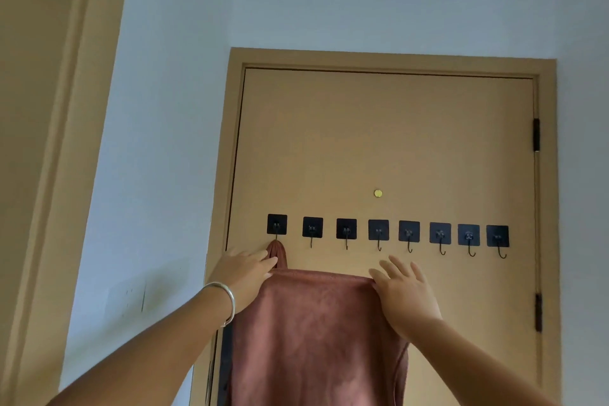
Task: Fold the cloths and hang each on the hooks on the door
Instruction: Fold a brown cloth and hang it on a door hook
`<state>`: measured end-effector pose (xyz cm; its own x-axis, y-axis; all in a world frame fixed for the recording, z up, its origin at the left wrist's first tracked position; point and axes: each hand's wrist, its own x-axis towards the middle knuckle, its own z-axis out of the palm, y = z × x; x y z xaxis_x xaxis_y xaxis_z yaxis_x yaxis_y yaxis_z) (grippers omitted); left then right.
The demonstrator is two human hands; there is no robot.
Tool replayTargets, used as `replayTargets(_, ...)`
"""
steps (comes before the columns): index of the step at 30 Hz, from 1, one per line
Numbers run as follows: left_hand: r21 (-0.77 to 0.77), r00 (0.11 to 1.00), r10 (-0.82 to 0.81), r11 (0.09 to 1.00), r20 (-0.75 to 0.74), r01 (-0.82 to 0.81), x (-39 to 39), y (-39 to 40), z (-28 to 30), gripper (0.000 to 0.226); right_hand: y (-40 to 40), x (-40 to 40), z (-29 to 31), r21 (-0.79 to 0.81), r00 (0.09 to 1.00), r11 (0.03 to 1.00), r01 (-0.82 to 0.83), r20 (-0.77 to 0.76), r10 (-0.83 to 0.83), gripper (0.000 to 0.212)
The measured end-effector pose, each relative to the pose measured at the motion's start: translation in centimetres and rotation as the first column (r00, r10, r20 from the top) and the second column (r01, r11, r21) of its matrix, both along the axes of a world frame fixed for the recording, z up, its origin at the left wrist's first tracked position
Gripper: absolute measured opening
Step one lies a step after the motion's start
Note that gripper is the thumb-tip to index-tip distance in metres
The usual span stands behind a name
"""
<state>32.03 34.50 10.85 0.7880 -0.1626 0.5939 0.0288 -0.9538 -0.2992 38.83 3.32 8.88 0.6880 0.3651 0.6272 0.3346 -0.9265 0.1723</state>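
- Head view: a soft rust-brown folded terry cloth (316,333) hangs by its corner loop from the leftmost black square adhesive hook (276,225) on the tan wooden door (379,142).
- Limp and light, it looks best held by the loop or top edge.
- Left hand (245,269) touches the loop, fingers straight; right hand (407,293) rests spread on the top corner.
- Seven neighbouring hooks (409,231) are bare.

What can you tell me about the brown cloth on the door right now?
The brown cloth looks like soft, plush towel fabric in a reddish brown. It hangs flat against the door, folded along a straight top edge, its lower end out of frame. A small loop at its upper left corner sits on the leftmost hook. The left hand touches the cloth beside the loop; the right hand, fingers spread, rests on its upper right corner.
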Motion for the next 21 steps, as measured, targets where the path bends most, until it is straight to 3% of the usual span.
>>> replayTargets(5,-0.03,0.998,-0.044,0.999,0.045,0.045,7.6,3.6,0.9,0.024,3.6,6.4,1.6,-0.001,0.998,0.999,0.047,0.034,-0.047,0.043)
replayTargets(14,-0.08,0.992,-0.09,0.992,0.088,0.097,16.7,5.6,0.5,0.025,6.2,14.2,1.7,0.011,0.991,0.994,0.11,0.071,-0.11,0.041)
replayTargets(21,-0.076,0.99,-0.065,0.994,0.122,0.075,20.3,5.7,1.3,0.019,6.9,18.8,2.0,0.088,0.997,0.996,0.026,0.076,-0.033,0.04)
